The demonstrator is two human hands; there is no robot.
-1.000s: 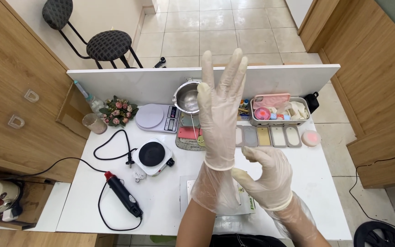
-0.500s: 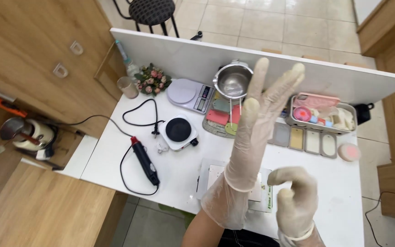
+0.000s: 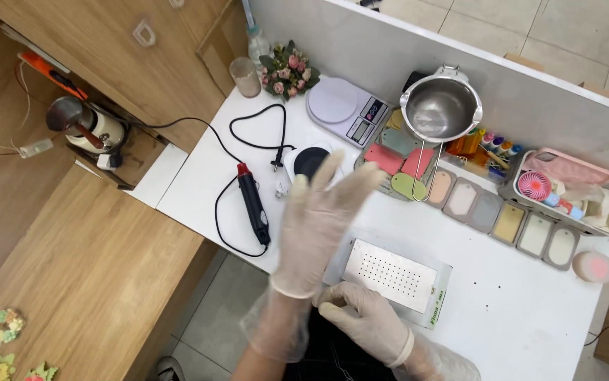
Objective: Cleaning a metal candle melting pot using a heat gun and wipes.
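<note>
Gloves now sit lower than a moment ago: left hand [image 3: 316,229] raised, fingers spread, over the white table [image 3: 530,317]; right hand [image 3: 364,321] pinches its translucent cuff near the perforated metal plate [image 3: 391,274].

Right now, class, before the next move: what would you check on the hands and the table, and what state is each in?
1. Left hand gloved: ok, the glove covers it from fingers to wrist.
2. Right hand gloved: ok.
3. Left cuff seated flat: cannot tell; the right hand's fingers are at it.
4. Heat gun clear of the hands: ok, it lies on the table to the left of them.
5. Perforated plate free: ok, nothing on it.
6. Pot empty: ok, it looks empty.
</note>
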